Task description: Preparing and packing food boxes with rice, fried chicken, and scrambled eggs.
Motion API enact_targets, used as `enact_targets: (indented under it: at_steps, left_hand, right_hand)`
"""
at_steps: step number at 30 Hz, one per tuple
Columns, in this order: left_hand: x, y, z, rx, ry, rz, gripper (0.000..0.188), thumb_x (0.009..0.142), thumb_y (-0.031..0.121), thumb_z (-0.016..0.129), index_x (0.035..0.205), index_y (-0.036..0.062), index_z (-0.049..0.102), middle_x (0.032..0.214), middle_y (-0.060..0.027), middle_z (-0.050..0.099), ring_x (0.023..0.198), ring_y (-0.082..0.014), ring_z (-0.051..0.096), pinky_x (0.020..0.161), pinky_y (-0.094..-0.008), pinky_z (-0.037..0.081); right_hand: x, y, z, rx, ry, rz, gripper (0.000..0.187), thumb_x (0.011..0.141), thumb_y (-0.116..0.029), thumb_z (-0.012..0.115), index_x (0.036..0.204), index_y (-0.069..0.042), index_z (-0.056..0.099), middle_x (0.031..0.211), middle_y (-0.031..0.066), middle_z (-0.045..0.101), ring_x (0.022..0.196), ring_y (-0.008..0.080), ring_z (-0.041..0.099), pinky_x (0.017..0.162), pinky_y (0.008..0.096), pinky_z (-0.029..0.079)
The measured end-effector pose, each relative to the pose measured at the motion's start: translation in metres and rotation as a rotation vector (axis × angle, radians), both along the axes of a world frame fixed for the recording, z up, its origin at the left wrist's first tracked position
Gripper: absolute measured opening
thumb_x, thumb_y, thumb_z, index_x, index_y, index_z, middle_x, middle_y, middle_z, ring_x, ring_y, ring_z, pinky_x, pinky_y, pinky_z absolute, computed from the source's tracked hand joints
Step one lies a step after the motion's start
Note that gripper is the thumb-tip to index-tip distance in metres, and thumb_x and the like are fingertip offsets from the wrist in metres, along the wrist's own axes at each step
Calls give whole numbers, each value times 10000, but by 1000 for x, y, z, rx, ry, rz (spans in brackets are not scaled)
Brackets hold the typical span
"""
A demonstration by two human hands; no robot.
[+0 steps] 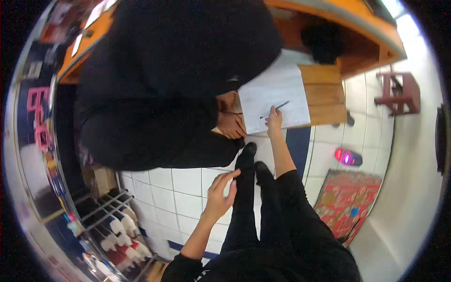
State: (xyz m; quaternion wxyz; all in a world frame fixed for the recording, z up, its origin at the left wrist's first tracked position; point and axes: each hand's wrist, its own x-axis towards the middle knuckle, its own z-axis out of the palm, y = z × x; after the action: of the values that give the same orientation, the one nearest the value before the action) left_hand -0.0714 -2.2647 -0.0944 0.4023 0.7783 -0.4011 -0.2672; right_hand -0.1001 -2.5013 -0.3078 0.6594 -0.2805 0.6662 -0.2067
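Note:
My right hand (274,120) is closed around a thin dark pen (283,104), held slanted just over a large white sheet of paper (275,87). The sheet lies on a low wooden table (326,94), and faint marks show on it. My left hand (220,196) hangs in the air above the tiled floor and near my left leg, fingers apart and holding nothing. Across from me a person in black bends over, their hands (231,123) together at the left edge of the paper.
An orange wooden desk (383,40) stands at the far side. To the right are a brown stool (404,94), a small device glowing pink (348,157) on the floor, and a red patterned box or mat (350,197). At lower left stands a metal rack (108,207) with white items.

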Motion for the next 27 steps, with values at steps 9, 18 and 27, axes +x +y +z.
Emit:
enact_targets:
  at_steps: [9, 18, 27]
  left_hand:
    - [-2, 151, 290, -1428, -903, 803, 271, 800, 321, 613, 1020, 207, 503, 953, 27, 435, 975, -160, 431, 724, -369, 368]
    - [-6, 329, 426, -1418, -1853, 791, 341, 925, 254, 427, 1260, 268, 488, 1355, 193, 387, 1260, -34, 293, 1022, -327, 155]
    - [19, 565, 511, -1247, -2329, 235, 223, 909, 174, 470, 1074, 88, 593, 1098, -16, 605, 1071, -143, 518, 1016, -337, 339]
  right_hand:
    - [29, 172, 327, -716, -588, 258, 79, 866, -82, 521, 915, -19, 519, 803, 49, 535, 727, 111, 499, 625, 232, 409]
    - [59, 439, 641, -1391, -2105, 19, 275, 883, -170, 488, 1153, -143, 534, 1114, -13, 554, 1135, 122, 389, 841, 315, 283]
    - [129, 703, 717, -354, -2737, -270, 109, 828, -143, 578, 928, -166, 618, 1016, -86, 593, 965, 121, 521, 854, 357, 304]
